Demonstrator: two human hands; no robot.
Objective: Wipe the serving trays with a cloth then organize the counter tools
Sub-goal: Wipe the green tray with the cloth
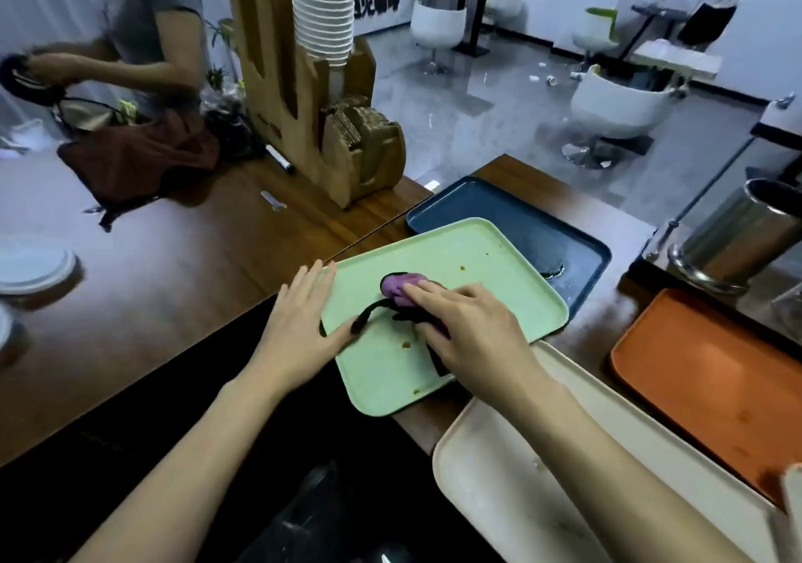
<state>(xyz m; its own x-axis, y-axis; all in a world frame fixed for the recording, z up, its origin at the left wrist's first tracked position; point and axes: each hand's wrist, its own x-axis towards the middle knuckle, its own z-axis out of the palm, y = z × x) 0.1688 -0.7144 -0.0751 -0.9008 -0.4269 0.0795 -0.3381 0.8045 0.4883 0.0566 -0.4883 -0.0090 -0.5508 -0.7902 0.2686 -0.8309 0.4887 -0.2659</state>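
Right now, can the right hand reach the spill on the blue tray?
Probably yes: the right hand presses the purple cloth on the green tray, and the spill lies just beyond that tray's rim on the blue tray, nothing standing between.

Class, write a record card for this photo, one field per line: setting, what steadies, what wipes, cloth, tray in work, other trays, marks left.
setting: wooden counter, seating area behind
what steadies: left hand, flat on the left edge of the green tray
what wipes: right hand, pressing the cloth onto the green tray
cloth: purple and black, bunched under the fingers
tray in work: green tray, lying partly over the blue tray
other trays: beige tray nearest, orange tray at right
marks left: brown spots on the green tray
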